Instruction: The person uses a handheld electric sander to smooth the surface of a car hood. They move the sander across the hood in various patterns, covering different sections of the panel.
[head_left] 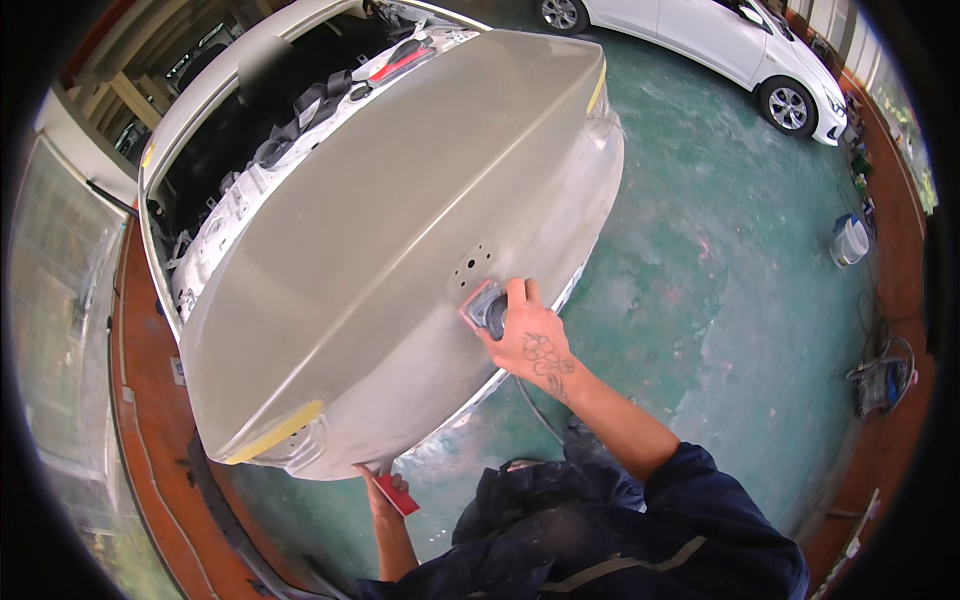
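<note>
A large trunk lid (370, 230), dull grey-beige with a lighter whitish lower face, spans the view in front of me. My right hand (535, 340) is wrapped over a dark grey sander (490, 308) with a reddish rectangular pad, which rests on the lid's lower face just below a small group of holes (471, 264). Lower left, my left hand (388, 490) grips a thin red rectangular sanding pad (397, 495) between thumb and fingers, close to the lid's bottom edge. Some of its fingers are hidden behind the pad.
Yellow tape (275, 433) marks the lid's near corner. The car body (155, 190) stands behind the lid. A white car (700, 40) is parked far right on the green floor (690, 300). Along the right wall are a white bucket (849, 241) and a machine with a hose (882, 385).
</note>
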